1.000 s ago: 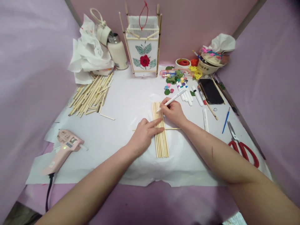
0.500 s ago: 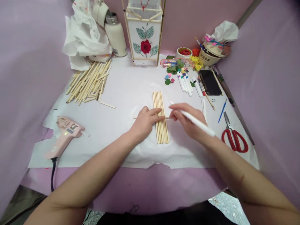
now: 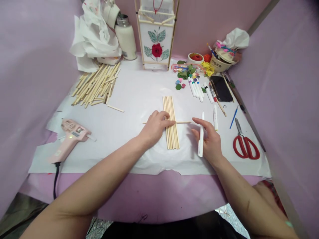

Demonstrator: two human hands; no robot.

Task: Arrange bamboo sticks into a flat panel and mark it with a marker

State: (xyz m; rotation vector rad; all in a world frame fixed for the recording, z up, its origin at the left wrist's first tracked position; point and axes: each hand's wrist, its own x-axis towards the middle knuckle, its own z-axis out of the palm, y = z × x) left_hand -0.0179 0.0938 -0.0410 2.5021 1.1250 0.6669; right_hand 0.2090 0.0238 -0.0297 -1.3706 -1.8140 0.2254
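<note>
2 hands down on the white paper sheet [image 3: 119, 146] — right hand [image 3: 209, 141] has its fingers loosely curled around a white marker pen [image 3: 200, 136], tip pointing away. Left hand [image 3: 154, 127] lies flat, fingers together, pressing the row of wooden sticks [image 3: 170, 122] mid-table — 1 thin stick [image 3: 183, 122] crosses them. Red scissors [image 3: 245, 146] sit right, pink glue gun [image 3: 68, 139] left, paper lantern [image 3: 156, 36] at the back.
</note>
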